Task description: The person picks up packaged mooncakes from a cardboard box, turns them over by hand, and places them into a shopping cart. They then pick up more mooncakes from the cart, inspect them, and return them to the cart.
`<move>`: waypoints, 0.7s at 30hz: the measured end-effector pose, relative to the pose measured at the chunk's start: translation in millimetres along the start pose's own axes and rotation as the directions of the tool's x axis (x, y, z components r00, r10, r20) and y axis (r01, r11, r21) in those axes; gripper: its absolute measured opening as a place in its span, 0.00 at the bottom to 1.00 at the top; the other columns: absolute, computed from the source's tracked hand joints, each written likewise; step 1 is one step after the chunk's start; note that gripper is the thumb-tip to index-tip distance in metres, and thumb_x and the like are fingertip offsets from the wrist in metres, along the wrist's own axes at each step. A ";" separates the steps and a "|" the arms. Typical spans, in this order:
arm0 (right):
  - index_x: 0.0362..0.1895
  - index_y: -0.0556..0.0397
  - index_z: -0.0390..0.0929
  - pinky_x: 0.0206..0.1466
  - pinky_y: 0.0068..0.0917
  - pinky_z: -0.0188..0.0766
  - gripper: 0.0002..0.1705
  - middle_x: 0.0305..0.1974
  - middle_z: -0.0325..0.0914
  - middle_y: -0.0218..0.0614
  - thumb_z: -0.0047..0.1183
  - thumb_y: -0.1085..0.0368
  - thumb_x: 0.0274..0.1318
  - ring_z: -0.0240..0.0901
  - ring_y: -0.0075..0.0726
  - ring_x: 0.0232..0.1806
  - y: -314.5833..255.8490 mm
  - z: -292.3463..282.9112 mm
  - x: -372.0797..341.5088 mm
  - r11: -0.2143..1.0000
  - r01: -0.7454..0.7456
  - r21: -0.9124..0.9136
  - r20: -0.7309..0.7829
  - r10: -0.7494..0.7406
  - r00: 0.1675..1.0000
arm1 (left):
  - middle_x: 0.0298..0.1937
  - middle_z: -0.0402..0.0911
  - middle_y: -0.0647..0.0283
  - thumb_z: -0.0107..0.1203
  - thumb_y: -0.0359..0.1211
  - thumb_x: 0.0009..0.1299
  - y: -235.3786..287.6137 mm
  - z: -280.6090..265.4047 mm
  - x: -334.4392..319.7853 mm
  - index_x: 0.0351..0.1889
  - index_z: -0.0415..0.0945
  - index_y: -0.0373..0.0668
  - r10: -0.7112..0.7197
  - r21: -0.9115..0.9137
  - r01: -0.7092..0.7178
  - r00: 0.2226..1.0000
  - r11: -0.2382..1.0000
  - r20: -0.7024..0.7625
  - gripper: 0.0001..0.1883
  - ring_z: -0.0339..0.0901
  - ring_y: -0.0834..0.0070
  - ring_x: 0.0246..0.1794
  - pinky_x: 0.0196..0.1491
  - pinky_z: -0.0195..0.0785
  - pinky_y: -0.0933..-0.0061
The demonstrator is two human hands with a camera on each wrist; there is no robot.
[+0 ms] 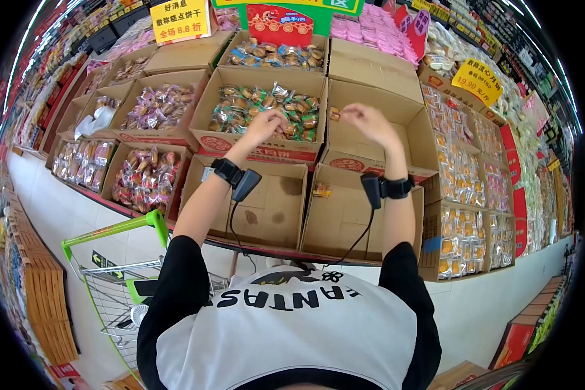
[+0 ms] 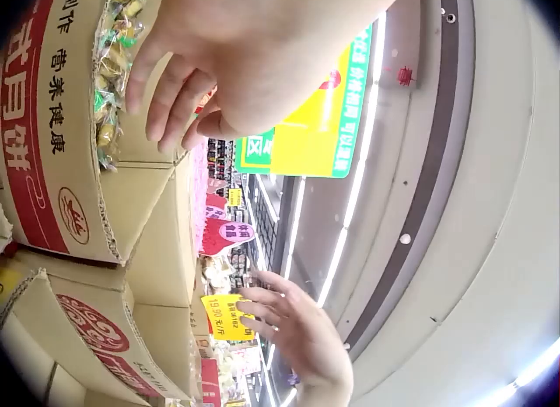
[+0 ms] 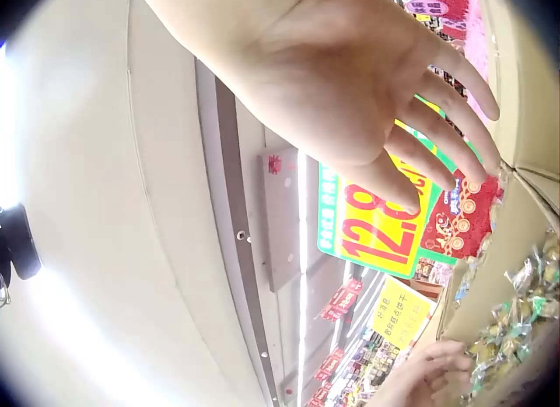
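My left hand (image 1: 266,127) hovers over a cardboard box (image 1: 260,148) of wrapped round pastries (image 1: 240,107) in clear and green packaging. Its fingers are loosely bent with nothing between them, as the left wrist view shows of that hand (image 2: 245,48). To the right, my right hand (image 1: 368,123) reaches over a neighbouring box (image 1: 396,140), fingers extended. A small packet (image 1: 335,114) lies by that box's left wall, near the fingertips. In the right wrist view the right hand (image 3: 350,92) has its fingers spread and holds nothing.
Two front boxes have bare bottoms (image 1: 260,201) showing; the right one holds a small orange packet (image 1: 322,189). Packed snack boxes (image 1: 151,175) flank them on the left, more packets (image 1: 458,175) on the right. A green-handled shopping cart (image 1: 114,227) stands at left. Price signs (image 1: 478,81) rise behind.
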State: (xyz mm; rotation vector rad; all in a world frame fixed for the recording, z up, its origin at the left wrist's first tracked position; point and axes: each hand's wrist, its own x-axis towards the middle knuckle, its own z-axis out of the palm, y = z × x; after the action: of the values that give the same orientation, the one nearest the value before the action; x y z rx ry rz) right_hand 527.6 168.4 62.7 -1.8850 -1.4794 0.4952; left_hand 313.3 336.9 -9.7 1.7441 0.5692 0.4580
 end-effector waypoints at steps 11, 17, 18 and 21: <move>0.38 0.55 0.72 0.30 0.20 0.66 0.16 0.28 0.74 0.34 0.46 0.57 0.49 0.70 0.23 0.28 -8.0 29.5 82.1 0.998 -0.006 -0.062 0.187 0.018 0.982 | 0.27 0.75 0.63 0.38 0.30 0.65 -35.7 -14.8 52.1 0.38 0.69 0.38 -0.130 -0.019 0.130 0.991 0.991 -0.007 0.10 0.72 0.81 0.25 0.26 0.67 0.80; 0.35 0.56 0.73 0.22 0.21 0.68 0.15 0.25 0.74 0.33 0.46 0.57 0.49 0.71 0.26 0.22 38.1 113.3 128.5 0.936 -0.343 -0.079 0.427 0.343 0.837 | 0.21 0.71 0.64 0.39 0.33 0.63 -65.7 -18.5 63.8 0.41 0.69 0.39 -0.177 0.226 0.168 0.984 0.960 0.019 0.12 0.66 0.80 0.15 0.17 0.62 0.79; 0.31 0.57 0.73 0.21 0.21 0.68 0.15 0.23 0.73 0.34 0.46 0.57 0.49 0.71 0.27 0.21 33.1 118.9 127.1 0.920 -0.359 -0.155 0.392 0.391 0.833 | 0.22 0.70 0.64 0.39 0.36 0.63 -62.1 -17.2 61.4 0.45 0.67 0.44 -0.251 0.231 0.235 0.967 0.944 0.043 0.14 0.67 0.79 0.18 0.17 0.62 0.76; 0.28 0.61 0.71 0.19 0.24 0.69 0.16 0.23 0.73 0.35 0.44 0.57 0.49 0.70 0.29 0.19 70.1 159.3 136.9 0.870 -0.483 -0.101 0.388 0.481 0.786 | 0.23 0.70 0.64 0.40 0.39 0.62 -68.9 -16.9 67.8 0.49 0.64 0.48 -0.348 0.313 0.294 0.928 0.903 0.132 0.17 0.68 0.77 0.21 0.18 0.63 0.73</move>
State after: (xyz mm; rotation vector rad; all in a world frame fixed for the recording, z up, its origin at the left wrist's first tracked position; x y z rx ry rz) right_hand 509.1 334.5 -82.7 -2.2594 -1.2065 1.1900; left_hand 348.7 404.0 -72.1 1.8965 0.8046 -0.0266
